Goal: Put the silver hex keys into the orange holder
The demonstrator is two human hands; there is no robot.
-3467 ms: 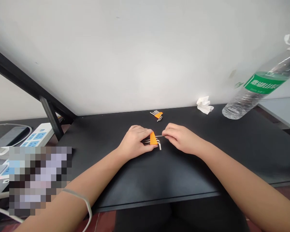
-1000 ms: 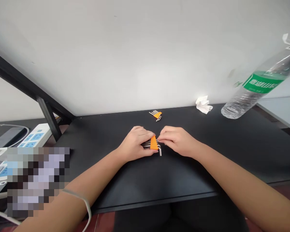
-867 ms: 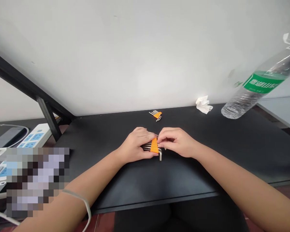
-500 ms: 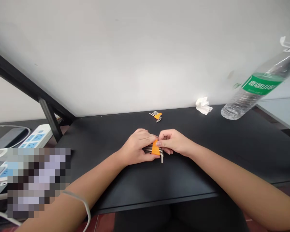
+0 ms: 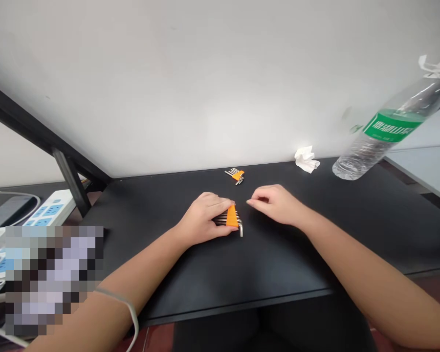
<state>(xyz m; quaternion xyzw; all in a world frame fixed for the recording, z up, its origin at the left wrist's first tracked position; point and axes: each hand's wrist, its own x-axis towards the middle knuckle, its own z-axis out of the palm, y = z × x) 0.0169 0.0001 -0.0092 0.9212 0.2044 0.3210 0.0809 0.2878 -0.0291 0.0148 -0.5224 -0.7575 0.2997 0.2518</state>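
My left hand (image 5: 208, 218) is closed around a hex key set (image 5: 232, 216), an orange holder with several silver L-shaped keys. One key's short bent end sticks out past the holder, pointing toward me. Just to the right of the set, apart from it, my right hand (image 5: 273, 203) is in a pinch with thumb and index finger together. Whatever lies between those fingertips, if anything, cannot be made out. Behind both hands, a smaller orange hex key set (image 5: 237, 175) lies near the wall.
The hands work over a black table (image 5: 220, 278) against a white wall. A crumpled tissue (image 5: 306, 159) and a large clear bottle with a green label (image 5: 392, 128) stand at the back right. At left are a power strip (image 5: 55, 208), a white cable (image 5: 122, 300) and a pixelated patch.
My right hand has let go of the hex key set and moved right and slightly away from me. My left hand keeps its hold on the set.
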